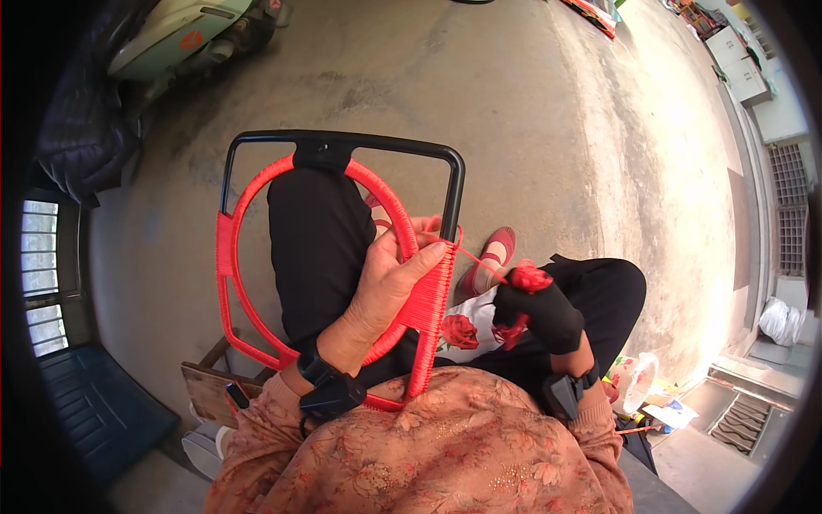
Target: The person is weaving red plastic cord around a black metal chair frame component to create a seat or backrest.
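Around: scooter (184, 34), stool (210, 390) — frame (342, 150) blocked by knee
Floor (514, 128): concrete, sunlit
Fingers: left hand (385, 291) grips frame — right hand (539, 313) pinches cord (475, 261)

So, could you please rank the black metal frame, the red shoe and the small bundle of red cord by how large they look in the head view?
1. Black metal frame
2. Red shoe
3. Small bundle of red cord, nearer the camera yet smallest

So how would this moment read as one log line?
left hand: grips red-wrapped frame | right hand: gloved, pulls red cord taut
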A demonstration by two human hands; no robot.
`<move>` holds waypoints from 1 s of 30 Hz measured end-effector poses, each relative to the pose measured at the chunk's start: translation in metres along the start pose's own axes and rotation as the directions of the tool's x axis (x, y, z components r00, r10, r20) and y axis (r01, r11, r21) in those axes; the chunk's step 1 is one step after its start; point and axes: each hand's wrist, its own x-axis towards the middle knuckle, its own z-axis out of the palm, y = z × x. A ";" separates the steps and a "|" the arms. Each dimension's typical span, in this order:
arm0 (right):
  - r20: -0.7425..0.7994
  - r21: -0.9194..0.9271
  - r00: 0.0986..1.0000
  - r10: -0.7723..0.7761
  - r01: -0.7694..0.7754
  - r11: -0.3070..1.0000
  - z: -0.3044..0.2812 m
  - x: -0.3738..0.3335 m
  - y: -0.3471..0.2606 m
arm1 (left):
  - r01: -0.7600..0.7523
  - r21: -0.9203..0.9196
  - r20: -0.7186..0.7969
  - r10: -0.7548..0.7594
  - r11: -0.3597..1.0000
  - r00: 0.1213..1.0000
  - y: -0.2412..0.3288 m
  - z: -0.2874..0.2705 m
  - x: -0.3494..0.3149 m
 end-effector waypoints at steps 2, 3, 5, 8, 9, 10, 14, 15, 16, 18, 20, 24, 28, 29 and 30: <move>0.016 0.042 1.000 -0.004 0.003 0.999 -0.006 -0.008 0.005 | 0.025 -0.027 0.049 -0.024 0.999 0.998 0.001 -0.003 0.000; -0.050 0.282 0.989 -0.139 0.148 0.948 -0.006 -0.010 0.004 | 0.069 -0.089 0.082 -0.062 0.994 0.995 0.001 -0.003 0.000; -0.151 0.493 0.956 -0.252 0.294 0.819 0.002 -0.010 -0.001 | 0.116 -0.148 0.121 -0.099 0.982 0.988 0.002 -0.003 -0.001; -0.225 0.769 0.887 -0.404 0.416 0.485 0.017 0.001 -0.020 | 0.151 -0.153 0.147 -0.128 0.977 0.981 0.004 -0.002 -0.003; -0.232 0.745 0.877 -0.420 0.438 0.503 0.021 0.007 -0.026 | 0.171 -0.140 0.136 -0.152 0.975 0.979 0.004 -0.001 -0.003; -0.162 0.822 0.860 -0.483 0.389 0.416 0.023 0.013 -0.031 | 0.191 -0.129 0.125 -0.175 0.973 0.977 0.004 0.000 -0.004; -0.101 0.911 0.874 -0.476 0.274 0.309 0.030 0.029 -0.037 | 0.189 -0.149 0.117 -0.172 0.971 0.978 0.003 0.002 -0.004; -0.018 0.945 0.856 -0.517 0.184 0.272 0.030 0.032 -0.037 | 0.178 -0.173 0.130 -0.156 0.969 0.979 0.003 0.001 -0.003; -0.051 0.927 0.879 -0.475 0.218 0.304 0.030 0.033 -0.035 | 0.167 -0.197 0.142 -0.141 0.966 0.980 0.002 0.001 -0.002; -0.072 0.922 0.897 -0.436 0.226 0.313 0.027 0.036 -0.031 | 0.173 -0.179 0.129 -0.151 0.968 0.980 -0.001 0.001 -0.002; -0.084 0.923 0.905 -0.417 0.228 0.309 0.023 0.038 -0.026 | 0.179 -0.162 0.115 -0.161 0.970 0.980 -0.003 -0.001 -0.001; -0.069 0.891 0.927 -0.367 0.223 0.396 0.010 0.037 -0.018 | 0.196 -0.145 0.116 -0.180 0.970 0.977 -0.005 -0.002 -0.002; -0.212 0.686 0.955 -0.206 0.296 0.665 0.004 0.029 -0.017 | 0.183 -0.155 0.125 -0.165 0.971 0.978 -0.005 -0.002 -0.004; -0.295 0.603 0.949 -0.109 0.273 0.749 0.005 0.028 -0.018 | 0.185 -0.155 0.127 -0.167 0.970 0.978 -0.005 -0.002 -0.003; -0.323 0.419 0.944 -0.067 0.206 0.884 0.008 0.027 -0.020 | 0.193 -0.153 0.124 -0.175 0.969 0.977 -0.005 -0.001 -0.003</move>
